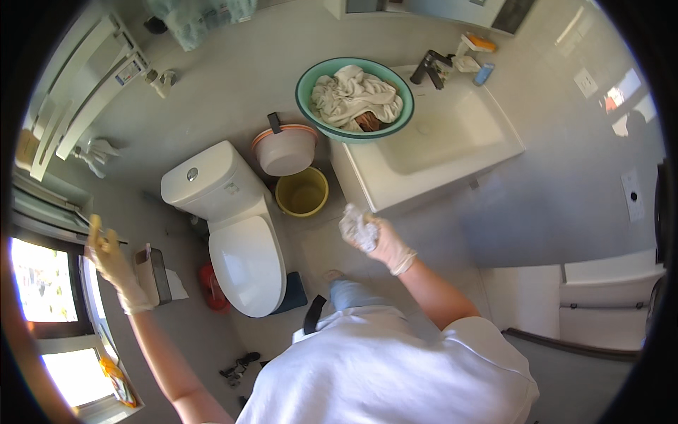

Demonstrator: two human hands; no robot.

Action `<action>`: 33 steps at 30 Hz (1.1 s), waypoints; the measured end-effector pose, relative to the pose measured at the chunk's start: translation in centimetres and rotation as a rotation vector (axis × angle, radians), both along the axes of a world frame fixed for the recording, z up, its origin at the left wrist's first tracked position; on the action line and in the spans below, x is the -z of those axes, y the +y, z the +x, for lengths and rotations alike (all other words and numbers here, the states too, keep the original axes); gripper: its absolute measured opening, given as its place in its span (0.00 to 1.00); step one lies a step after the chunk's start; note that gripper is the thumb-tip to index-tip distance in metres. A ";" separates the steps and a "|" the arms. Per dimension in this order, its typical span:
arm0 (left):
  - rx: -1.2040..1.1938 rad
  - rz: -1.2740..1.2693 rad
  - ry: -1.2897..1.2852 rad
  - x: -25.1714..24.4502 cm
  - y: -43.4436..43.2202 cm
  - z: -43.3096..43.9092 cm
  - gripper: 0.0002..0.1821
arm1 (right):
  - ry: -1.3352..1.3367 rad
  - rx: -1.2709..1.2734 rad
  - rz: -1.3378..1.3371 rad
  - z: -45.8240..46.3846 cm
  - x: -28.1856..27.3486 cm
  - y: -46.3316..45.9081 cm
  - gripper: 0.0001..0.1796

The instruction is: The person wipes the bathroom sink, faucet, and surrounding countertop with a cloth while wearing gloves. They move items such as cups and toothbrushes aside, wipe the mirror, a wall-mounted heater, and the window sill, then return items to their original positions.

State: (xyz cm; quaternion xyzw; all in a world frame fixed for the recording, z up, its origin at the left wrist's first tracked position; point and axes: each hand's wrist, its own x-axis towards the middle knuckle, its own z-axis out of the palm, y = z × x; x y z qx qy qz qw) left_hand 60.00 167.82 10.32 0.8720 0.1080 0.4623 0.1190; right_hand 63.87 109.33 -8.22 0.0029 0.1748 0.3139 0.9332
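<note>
My right hand (392, 246), in a thin pale glove, grips a crumpled white cloth or wad of tissue (358, 228) above the floor, in front of the vanity. On the far left, my gloved left hand (114, 267) is raised beside the window frame (79, 291), fingers apart, with nothing visible in it. Whether its fingertips touch the frame cannot be made out. Just below and right of that hand, a tissue box (153, 275) is mounted on the wall, a white sheet hanging from it. A closed white toilet (249, 265) stands between my hands.
A green basin (312, 119) of crumpled laundry (355, 98) rests on the left of the sink (450, 138), by a black faucet (431, 69). A pale basin (286, 153) hangs above a yellow bucket (302, 193). A towel rack (87, 95) lines the left wall.
</note>
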 end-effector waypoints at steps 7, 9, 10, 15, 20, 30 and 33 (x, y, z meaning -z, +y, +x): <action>0.304 -0.976 0.142 15.4 -20.9 -5.5 0.16 | -0.318 0.434 -0.433 6.7 0.6 -17.1 0.18; 0.242 -1.085 0.302 20.1 -24.9 -8.4 0.14 | -0.239 0.606 -0.786 11.1 -1.8 -19.5 0.13; 0.318 -1.227 0.362 20.6 -27.8 -8.4 0.13 | -0.337 0.722 -0.847 13.7 -0.8 -22.4 0.10; 0.375 -1.300 0.518 19.4 -37.1 -4.8 0.10 | -0.418 0.270 -1.641 25.9 3.1 -28.8 0.16; 0.259 -1.356 0.508 17.1 -46.9 2.6 0.07 | -0.388 -0.176 -2.212 33.0 8.9 -34.9 0.33; 0.497 -1.042 0.976 12.5 -67.9 14.6 0.14 | -0.627 -0.615 -1.993 40.3 21.0 -34.8 0.20; 0.530 -1.099 0.903 13.7 -70.4 16.1 0.14 | -0.493 -0.283 -1.682 39.5 11.7 -34.0 0.22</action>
